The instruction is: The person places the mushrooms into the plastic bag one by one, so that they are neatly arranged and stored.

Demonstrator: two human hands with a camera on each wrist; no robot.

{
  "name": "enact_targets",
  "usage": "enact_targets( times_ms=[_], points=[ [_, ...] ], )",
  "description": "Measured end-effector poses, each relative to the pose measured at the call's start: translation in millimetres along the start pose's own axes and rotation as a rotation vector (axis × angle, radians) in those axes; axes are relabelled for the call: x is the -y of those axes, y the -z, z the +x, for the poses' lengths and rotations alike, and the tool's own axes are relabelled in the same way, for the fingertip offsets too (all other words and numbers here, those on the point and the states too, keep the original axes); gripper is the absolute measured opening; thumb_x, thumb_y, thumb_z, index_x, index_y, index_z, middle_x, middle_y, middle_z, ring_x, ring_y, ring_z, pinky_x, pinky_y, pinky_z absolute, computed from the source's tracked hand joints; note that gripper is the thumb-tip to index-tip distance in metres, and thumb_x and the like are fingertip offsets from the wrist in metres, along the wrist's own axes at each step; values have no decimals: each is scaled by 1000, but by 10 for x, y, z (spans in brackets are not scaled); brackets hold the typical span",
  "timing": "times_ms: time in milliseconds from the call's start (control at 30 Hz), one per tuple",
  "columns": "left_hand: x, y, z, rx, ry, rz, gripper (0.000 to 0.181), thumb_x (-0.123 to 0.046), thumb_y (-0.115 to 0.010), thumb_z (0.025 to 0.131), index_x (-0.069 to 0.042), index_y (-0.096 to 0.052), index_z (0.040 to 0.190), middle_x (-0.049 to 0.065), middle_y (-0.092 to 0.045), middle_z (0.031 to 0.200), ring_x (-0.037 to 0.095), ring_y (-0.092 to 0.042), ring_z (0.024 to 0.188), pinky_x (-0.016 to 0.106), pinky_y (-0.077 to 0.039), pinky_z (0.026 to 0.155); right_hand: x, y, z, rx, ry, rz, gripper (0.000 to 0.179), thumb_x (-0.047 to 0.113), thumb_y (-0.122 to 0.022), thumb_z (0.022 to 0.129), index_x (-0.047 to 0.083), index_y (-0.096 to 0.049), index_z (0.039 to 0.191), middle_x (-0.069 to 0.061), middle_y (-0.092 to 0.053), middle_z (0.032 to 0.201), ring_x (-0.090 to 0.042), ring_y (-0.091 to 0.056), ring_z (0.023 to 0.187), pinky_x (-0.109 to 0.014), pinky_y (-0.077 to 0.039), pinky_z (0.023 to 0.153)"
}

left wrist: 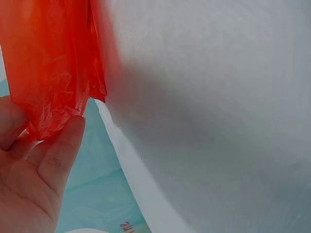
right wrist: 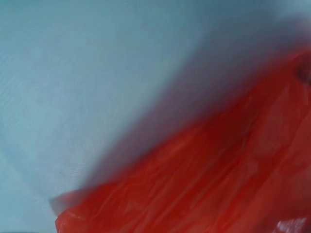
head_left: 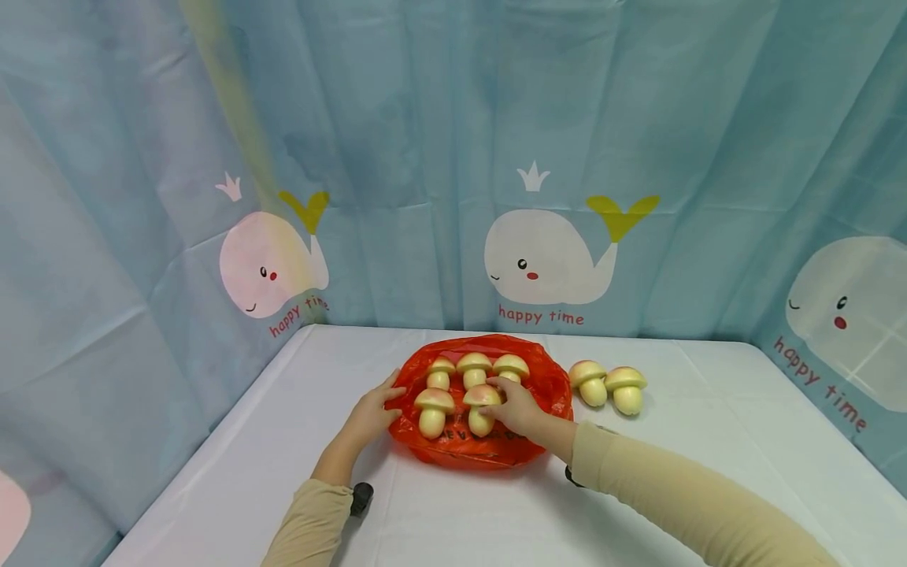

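Observation:
A red plastic bag point(head_left: 453, 455) lies spread open on the table, with several mushrooms point(head_left: 432, 400) inside, cream-stemmed with pink-tinged caps. At the bag's left edge, my left hand point(head_left: 368, 416) holds the rim; the left wrist view shows the red plastic point(left wrist: 48, 73) between thumb and fingers. Reaching in from the right, my right hand point(head_left: 523, 411) grips the front-right mushroom point(head_left: 480, 424) in the bag. The right wrist view has only the bag's side point(right wrist: 204, 184), blurred, and the hand is out of it.
Two more mushrooms point(head_left: 627, 390) lie side by side on the white-covered table point(head_left: 708, 425), right of the bag. A blue curtain point(head_left: 425, 260) with printed whales stands behind the table and along both sides.

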State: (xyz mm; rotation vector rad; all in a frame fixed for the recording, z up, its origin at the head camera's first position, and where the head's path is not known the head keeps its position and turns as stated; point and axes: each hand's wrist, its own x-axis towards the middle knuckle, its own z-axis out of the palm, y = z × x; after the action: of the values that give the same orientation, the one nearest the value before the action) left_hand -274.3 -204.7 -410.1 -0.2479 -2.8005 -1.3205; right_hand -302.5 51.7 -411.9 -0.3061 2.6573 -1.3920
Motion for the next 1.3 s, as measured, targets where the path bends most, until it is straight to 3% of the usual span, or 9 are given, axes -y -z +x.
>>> enact_targets(
  times_ms=[267, 500, 900, 1033, 1300],
  points=[
    [-15, 2, -12, 4, 5, 10, 42, 13, -54, 86, 16, -53, 128, 22, -29, 154, 44, -26, 140, 55, -29, 110, 32, -10, -5, 20, 8, -33, 54, 10, -72, 87, -5, -50, 135, -19, -58, 126, -30, -55, 112, -49, -46, 99],
    [-5, 0, -12, 0, -7, 7, 42, 14, -54, 86, 17, -53, 128, 22, -29, 154, 44, -25, 140, 55, -28, 110, 22, -7, -4, 31, -6, -7, 55, 11, -70, 89, -2, -50, 138, -20, -54, 134, -32, -51, 120, -50, -42, 103],
    [5, -3, 1, 3, 22, -6, 43, 12, -53, 87, 15, -52, 130, 19, -27, 155, 43, -23, 141, 54, -27, 111, 15, 53, -44, 4, -28, 30, 53, 7, -73, 86, 1, -54, 135, -21, -56, 129, -33, -52, 118, -51, -43, 101],
    [19, -6, 12, 10, 40, -2, 43, 11, -53, 88, 14, -51, 132, 19, -26, 156, 43, -22, 142, 54, -29, 110, 30, 29, -59, 11, -17, 29, 47, 6, -71, 87, 2, -58, 132, -18, -59, 121, -30, -54, 109, -47, -48, 96],
    [12, -10, 17, 11, 17, -2, 43, 13, -54, 87, 15, -51, 130, 20, -27, 156, 43, -23, 141, 54, -30, 110, 78, -8, -77, 27, -5, 33, 46, 4, -70, 87, 1, -58, 131, -15, -61, 113, -26, -57, 102, -41, -53, 87]
  ],
)
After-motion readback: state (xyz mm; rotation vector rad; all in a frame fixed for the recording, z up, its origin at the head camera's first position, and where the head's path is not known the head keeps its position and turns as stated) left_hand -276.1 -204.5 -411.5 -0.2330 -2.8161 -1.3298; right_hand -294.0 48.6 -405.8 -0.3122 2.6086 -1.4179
